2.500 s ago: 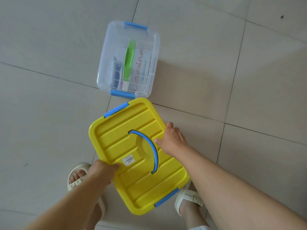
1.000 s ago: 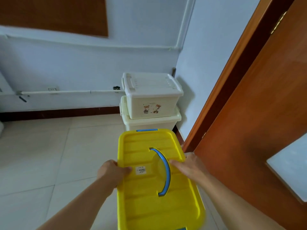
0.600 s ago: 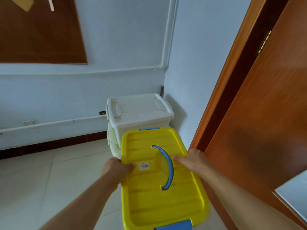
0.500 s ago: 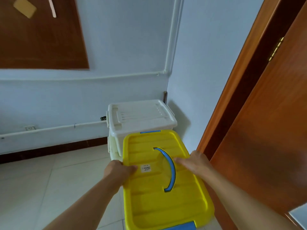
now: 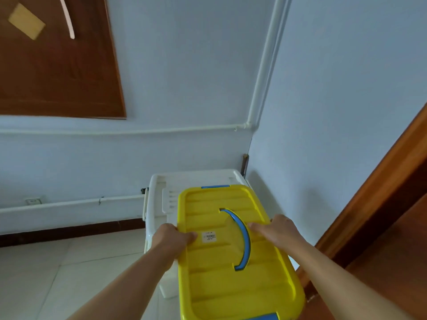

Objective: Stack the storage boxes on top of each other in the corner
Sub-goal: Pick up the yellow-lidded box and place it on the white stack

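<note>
I hold a yellow storage box (image 5: 226,257) with a blue curved lid handle and blue end clips in both hands. My left hand (image 5: 172,237) grips its left edge, thumb on the lid. My right hand (image 5: 276,230) grips the right edge. The box hangs in the air, its far end overlapping the white storage box (image 5: 161,192) that stands in the corner. Only the white box's lid and left side show; whatever is beneath it is hidden.
Pale blue walls meet in the corner (image 5: 250,144) behind the white box. A white pipe (image 5: 265,65) runs down the corner and along the back wall. A brown wooden door frame (image 5: 379,192) stands close on the right. A brown board (image 5: 57,58) hangs upper left. Tiled floor (image 5: 57,273) lies left.
I lifted the yellow box off the floor, carried it to the corner and raised it. Its far end now reaches over the white box's lid, farther than half a second ago.
</note>
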A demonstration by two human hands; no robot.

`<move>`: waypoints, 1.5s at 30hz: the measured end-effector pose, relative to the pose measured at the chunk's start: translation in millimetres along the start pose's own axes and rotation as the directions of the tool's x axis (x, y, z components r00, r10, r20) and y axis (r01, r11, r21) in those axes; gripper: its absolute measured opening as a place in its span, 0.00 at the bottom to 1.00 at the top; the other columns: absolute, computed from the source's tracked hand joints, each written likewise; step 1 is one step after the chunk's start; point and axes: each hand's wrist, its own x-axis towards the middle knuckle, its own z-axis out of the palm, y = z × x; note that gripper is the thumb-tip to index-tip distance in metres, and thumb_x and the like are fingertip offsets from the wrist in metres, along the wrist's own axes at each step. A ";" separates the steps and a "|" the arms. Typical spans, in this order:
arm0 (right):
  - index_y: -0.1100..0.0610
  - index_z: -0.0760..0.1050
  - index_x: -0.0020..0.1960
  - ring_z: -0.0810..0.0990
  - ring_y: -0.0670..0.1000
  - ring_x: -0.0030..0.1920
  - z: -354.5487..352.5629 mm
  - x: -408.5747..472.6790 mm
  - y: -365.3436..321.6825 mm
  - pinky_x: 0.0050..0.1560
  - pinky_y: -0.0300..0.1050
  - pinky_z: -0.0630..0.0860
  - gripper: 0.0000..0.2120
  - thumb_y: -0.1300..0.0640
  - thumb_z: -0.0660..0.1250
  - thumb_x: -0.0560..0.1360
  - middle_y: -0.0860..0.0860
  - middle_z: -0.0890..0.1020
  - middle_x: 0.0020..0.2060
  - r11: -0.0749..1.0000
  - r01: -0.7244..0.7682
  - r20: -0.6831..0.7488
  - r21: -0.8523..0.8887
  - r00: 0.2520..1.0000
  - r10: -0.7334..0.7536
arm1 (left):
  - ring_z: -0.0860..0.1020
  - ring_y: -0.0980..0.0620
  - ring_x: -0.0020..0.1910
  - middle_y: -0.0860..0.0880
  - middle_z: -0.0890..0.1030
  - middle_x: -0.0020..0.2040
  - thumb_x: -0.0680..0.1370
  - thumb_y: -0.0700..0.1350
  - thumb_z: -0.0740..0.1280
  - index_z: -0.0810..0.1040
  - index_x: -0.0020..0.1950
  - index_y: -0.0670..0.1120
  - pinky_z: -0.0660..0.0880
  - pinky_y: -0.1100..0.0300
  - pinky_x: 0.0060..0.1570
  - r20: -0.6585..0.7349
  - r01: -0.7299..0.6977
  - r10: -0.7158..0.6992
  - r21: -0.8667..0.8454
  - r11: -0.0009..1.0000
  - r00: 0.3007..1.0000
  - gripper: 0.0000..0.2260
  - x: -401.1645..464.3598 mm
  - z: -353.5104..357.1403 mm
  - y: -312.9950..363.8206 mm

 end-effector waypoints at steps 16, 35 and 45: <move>0.59 0.69 0.36 0.74 0.51 0.33 -30.1 213.2 -51.5 0.28 0.41 0.64 0.25 0.37 0.70 0.67 0.51 0.72 0.31 1.000 0.014 -0.039 0.014 0.999 -0.014 | 0.78 0.44 0.52 0.44 0.79 0.55 0.71 0.49 0.73 0.74 0.57 0.42 0.78 0.51 0.51 -0.038 -0.018 0.020 0.061 0.998 0.999 0.19 172.8 39.0 120.1; 0.59 0.71 0.41 0.76 0.53 0.37 -9.5 374.8 -51.4 0.31 0.43 0.68 0.26 0.35 0.67 0.67 0.50 0.74 0.35 1.000 0.016 -0.015 0.008 1.000 -0.016 | 0.76 0.47 0.45 0.47 0.78 0.50 0.71 0.50 0.73 0.75 0.54 0.45 0.74 0.56 0.44 -0.153 0.102 -0.089 0.076 0.992 0.984 0.16 300.0 103.5 163.0; 0.63 0.74 0.52 0.79 0.58 0.46 4.0 398.8 -41.8 0.40 0.48 0.72 0.31 0.35 0.67 0.68 0.57 0.79 0.45 1.000 -0.013 0.020 0.016 1.000 0.013 | 0.76 0.47 0.46 0.46 0.78 0.50 0.71 0.49 0.73 0.74 0.52 0.45 0.74 0.55 0.45 -0.164 0.107 -0.089 0.104 0.989 0.982 0.15 327.5 117.8 161.9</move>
